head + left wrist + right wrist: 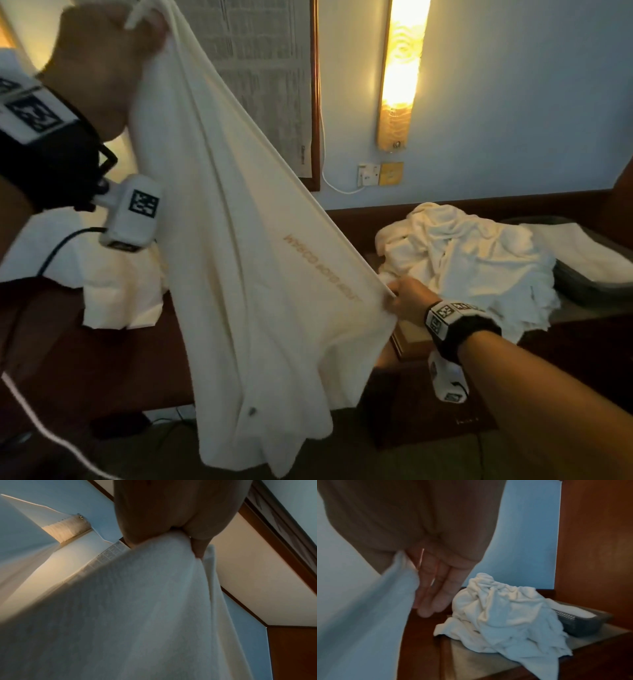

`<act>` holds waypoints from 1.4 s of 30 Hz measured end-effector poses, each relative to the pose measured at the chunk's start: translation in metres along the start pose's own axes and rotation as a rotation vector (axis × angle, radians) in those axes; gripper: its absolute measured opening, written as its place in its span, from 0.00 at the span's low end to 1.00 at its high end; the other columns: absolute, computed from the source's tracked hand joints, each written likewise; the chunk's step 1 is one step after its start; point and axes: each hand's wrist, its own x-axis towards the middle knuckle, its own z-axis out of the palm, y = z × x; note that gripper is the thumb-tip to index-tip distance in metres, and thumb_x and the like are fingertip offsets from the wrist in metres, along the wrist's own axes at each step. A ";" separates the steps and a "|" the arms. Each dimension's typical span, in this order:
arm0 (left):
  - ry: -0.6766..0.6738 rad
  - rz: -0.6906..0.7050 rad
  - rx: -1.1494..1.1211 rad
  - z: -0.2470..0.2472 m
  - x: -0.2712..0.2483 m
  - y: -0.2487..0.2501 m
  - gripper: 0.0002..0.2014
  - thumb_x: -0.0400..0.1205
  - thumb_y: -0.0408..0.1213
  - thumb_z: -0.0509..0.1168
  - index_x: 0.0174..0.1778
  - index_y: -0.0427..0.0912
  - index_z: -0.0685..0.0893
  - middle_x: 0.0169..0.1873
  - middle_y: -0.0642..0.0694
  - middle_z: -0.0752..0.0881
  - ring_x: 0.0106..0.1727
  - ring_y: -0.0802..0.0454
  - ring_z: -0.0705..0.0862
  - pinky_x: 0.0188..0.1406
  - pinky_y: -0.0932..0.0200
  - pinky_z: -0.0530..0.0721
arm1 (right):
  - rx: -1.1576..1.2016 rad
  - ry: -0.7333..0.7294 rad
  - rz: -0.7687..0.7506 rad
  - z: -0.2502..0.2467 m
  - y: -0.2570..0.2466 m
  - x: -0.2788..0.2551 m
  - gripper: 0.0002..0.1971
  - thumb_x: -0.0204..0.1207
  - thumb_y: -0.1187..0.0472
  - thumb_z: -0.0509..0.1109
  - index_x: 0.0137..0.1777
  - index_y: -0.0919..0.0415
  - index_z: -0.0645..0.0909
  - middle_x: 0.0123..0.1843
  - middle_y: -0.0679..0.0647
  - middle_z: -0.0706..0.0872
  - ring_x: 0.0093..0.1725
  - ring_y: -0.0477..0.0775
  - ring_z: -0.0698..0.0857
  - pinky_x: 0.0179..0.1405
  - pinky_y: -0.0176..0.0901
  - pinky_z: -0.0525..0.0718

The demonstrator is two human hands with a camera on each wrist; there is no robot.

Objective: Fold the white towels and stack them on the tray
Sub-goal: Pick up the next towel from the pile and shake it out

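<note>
A large white towel [239,240] with orange lettering hangs in the air, stretched between my hands. My left hand [109,44] grips its top corner high at the upper left; in the left wrist view the towel [137,601] drops from that left hand [171,534]. My right hand [399,298] pinches the towel's side edge lower down, its other fingers [435,591] straight beside the towel [368,615]. A heap of crumpled white towels [469,260] lies on the dark table. The dark grey tray [596,287] sits at the far right with a folded towel [575,243] on it.
The dark wooden table [130,359] runs below the hanging towel. Another white cloth [116,291] lies at its left. A lit wall lamp [402,75], sockets [368,174] and a framed sheet [267,68] are on the wall behind. A wooden panel [594,547] stands at the right.
</note>
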 end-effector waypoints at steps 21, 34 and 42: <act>-0.325 0.061 -0.072 0.126 -0.079 0.058 0.08 0.88 0.37 0.65 0.47 0.46 0.90 0.41 0.46 0.88 0.38 0.64 0.81 0.37 0.72 0.79 | 0.400 0.699 -0.516 -0.100 -0.155 -0.047 0.14 0.84 0.51 0.63 0.39 0.56 0.83 0.32 0.47 0.84 0.34 0.45 0.82 0.32 0.35 0.72; -0.168 0.020 -0.099 0.095 -0.048 0.057 0.11 0.87 0.45 0.66 0.39 0.57 0.85 0.36 0.58 0.84 0.37 0.65 0.81 0.38 0.65 0.77 | 0.425 0.163 -0.196 -0.025 -0.053 -0.034 0.07 0.81 0.61 0.69 0.46 0.55 0.89 0.38 0.51 0.91 0.28 0.46 0.85 0.32 0.45 0.87; -0.289 -0.015 -0.062 0.147 -0.064 0.055 0.10 0.87 0.43 0.66 0.41 0.57 0.87 0.40 0.57 0.87 0.36 0.72 0.83 0.36 0.74 0.81 | 0.700 0.346 -0.491 -0.071 -0.105 -0.018 0.05 0.82 0.58 0.70 0.49 0.57 0.86 0.43 0.56 0.89 0.24 0.45 0.83 0.20 0.44 0.81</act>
